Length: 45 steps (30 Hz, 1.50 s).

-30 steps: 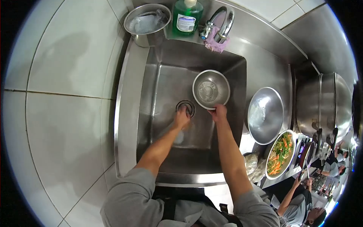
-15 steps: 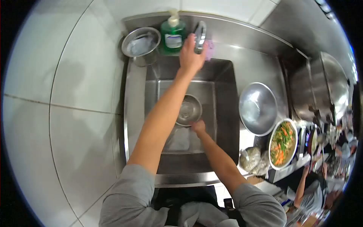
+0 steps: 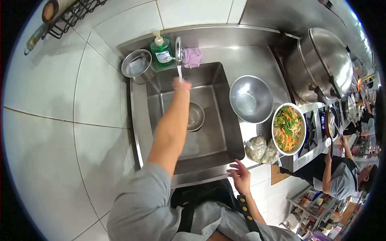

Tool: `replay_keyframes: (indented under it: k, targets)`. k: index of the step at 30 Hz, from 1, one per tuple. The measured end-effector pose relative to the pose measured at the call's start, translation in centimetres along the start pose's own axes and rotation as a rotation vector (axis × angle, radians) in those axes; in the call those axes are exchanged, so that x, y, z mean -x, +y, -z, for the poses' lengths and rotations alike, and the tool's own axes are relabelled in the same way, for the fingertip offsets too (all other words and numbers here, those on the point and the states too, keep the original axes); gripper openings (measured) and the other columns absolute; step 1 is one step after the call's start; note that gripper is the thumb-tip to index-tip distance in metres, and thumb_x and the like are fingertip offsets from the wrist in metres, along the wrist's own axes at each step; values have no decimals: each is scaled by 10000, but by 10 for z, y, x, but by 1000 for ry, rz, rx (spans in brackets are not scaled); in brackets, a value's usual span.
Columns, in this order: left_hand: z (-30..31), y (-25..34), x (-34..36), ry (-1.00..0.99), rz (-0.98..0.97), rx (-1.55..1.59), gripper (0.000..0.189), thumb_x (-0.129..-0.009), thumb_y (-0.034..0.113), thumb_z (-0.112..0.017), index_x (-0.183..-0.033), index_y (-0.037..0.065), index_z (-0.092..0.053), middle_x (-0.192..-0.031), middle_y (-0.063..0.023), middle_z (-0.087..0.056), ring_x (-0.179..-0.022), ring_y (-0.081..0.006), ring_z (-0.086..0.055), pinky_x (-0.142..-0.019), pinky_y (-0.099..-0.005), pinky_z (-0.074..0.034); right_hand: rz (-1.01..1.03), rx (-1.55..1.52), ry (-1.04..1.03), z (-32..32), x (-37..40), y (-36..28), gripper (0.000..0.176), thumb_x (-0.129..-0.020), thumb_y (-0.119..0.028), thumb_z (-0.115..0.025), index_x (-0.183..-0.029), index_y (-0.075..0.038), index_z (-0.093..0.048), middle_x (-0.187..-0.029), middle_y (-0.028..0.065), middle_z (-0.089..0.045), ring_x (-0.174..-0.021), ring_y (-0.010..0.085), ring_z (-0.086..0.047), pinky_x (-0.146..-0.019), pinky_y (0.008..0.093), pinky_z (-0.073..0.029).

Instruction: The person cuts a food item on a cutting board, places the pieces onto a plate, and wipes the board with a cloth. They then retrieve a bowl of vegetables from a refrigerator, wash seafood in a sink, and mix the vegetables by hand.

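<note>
My left hand [image 3: 181,84] is in the water stream [image 3: 179,71] under the faucet [image 3: 179,50], at the back of the steel sink [image 3: 209,136]. Motion blurs its fingers. My right hand [image 3: 240,176] is at the sink's front right edge with its fingers spread and nothing held. A round metal piece [image 3: 194,116] lies on the sink bottom, partly behind my left forearm. Behind the sink, a green soap bottle [image 3: 162,52] stands left of the faucet and a purple cloth [image 3: 192,57] lies right of it.
A metal container [image 3: 138,66] stands at the back left corner. To the right are an empty steel bowl [image 3: 251,99], a bowl of chopped vegetables [image 3: 288,129], plastic bags [image 3: 256,149] and a large pot [image 3: 321,64]. A co-worker [image 3: 341,176] is at the stove on the far right.
My left hand has moved from the faucet down into the stream. My right hand has left the sink's inside for its front right edge. The camera view has shifted.
</note>
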<state>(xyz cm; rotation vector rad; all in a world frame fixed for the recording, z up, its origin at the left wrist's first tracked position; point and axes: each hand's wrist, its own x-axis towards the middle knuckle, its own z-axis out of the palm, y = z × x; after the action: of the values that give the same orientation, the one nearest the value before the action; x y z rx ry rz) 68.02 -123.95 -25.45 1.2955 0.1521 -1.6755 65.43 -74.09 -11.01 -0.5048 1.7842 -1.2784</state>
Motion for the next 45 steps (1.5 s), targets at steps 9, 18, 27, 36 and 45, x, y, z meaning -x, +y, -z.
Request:
replay_keyframes:
  k: [9, 18, 27, 36, 45]
  targets:
    - [-21, 18, 2, 138, -267, -615, 246, -742, 158, -606, -940, 13, -594, -870, -150, -624, -688, -256, -603, -604, -367, -480, 500, 657, 391, 66, -1, -6, 444, -722, 61, -534, -1161, 1, -503, -1222, 214, -477, -1126, 399, -464, -951, 422, -383]
    - [-49, 70, 47, -470, -1068, -2953, 259, -781, 143, -485, -897, 16, -678, -952, -133, -661, -889, -249, -639, -724, -393, -511, 483, 1322, 45, 85, -76, -16, 639, -648, -65, -623, -1252, -103, -420, -1339, 250, -311, -1202, 479, -318, -948, 530, -336]
    - [15, 28, -143, -704, -1634, -2143, 206, -775, 200, -512, -849, 91, -671, -840, -158, -647, -835, -326, -621, -710, -414, -502, 396, 1321, -86, 81, -95, -26, 480, -629, -42, -585, -1100, -56, -497, -1194, 203, -391, -1104, 423, -362, -863, 585, -333]
    - [30, 61, -94, -102, -1133, -1797, 246, -709, 198, -634, -774, -38, -655, -781, -221, -642, -781, -319, -646, -728, -395, -495, 406, 1208, -52, 79, -101, -30, 427, -529, -13, -564, -952, -7, -511, -1073, 211, -425, -1052, 411, -392, -884, 512, -351]
    - [60, 36, -80, -45, -1090, -1750, 276, -734, 199, -625, -929, 3, -638, -939, -231, -623, -898, -358, -610, -805, -424, -484, 487, 1042, 38, 90, -103, -57, 360, -516, 43, -579, -870, -24, -591, -1004, 199, -505, -903, 369, -496, -768, 448, -440]
